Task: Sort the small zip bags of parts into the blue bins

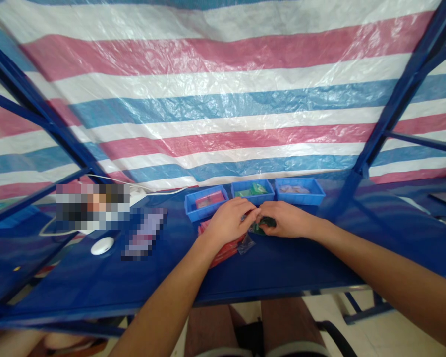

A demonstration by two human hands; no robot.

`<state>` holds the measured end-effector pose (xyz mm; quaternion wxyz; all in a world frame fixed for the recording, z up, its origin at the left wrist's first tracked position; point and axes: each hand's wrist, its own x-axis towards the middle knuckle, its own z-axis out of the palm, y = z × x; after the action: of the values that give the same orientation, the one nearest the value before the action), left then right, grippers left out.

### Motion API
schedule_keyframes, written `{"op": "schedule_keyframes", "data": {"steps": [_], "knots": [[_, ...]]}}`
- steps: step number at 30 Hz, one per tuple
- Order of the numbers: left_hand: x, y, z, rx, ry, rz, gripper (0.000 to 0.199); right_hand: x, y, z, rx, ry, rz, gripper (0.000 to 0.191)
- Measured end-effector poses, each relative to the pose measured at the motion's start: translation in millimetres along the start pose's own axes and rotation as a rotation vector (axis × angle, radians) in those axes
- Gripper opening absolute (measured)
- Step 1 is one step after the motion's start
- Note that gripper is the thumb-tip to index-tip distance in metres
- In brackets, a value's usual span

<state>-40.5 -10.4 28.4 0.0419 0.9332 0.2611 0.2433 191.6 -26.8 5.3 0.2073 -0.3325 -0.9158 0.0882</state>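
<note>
My left hand [232, 222] is closed, fingers bent and tips together, over a pile of red packets [225, 252]. What those fingers hold is hidden. My right hand [287, 219] curls around a dark green piece [268, 223], its fingertips meeting those of the left. A small clear plastic bag [247, 244] lies just below the fingers, beside the red packets. Behind my hands stand three blue bins: the left bin [193, 214] holds pinkish-red packets, the middle bin [250, 200] green packets, and the right bin [305, 200] pale, whitish pieces.
On the blue table [282, 267], a white round object [102, 246] and a pixelated flat item [145, 233] lie to the left. A white cable [171, 191] runs along the back. Blue metal posts [390, 109] and a striped sheet [226, 114] stand behind. Another person's limb [65, 341] shows lower left.
</note>
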Motion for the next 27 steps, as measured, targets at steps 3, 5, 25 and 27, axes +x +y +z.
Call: {"op": "schedule_keyframes", "data": {"steps": [3,5,25,27], "knots": [[0,1,0.4,-0.006,0.006,-0.015,0.035,-3,0,-6,0.047,-0.021,-0.026,0.014],[-1,2,0.3,-0.013,0.011,-0.029,0.037,-6,-1,-11,0.080,-0.042,-0.037,0.024],[-4,-3,8.8,-0.066,0.131,-0.060,0.037,-5,11,-8,0.237,0.360,0.161,0.022],[-3,-5,10.8,-0.072,0.133,-0.089,0.037,-3,10,-6,0.328,0.408,0.191,0.025]]}}
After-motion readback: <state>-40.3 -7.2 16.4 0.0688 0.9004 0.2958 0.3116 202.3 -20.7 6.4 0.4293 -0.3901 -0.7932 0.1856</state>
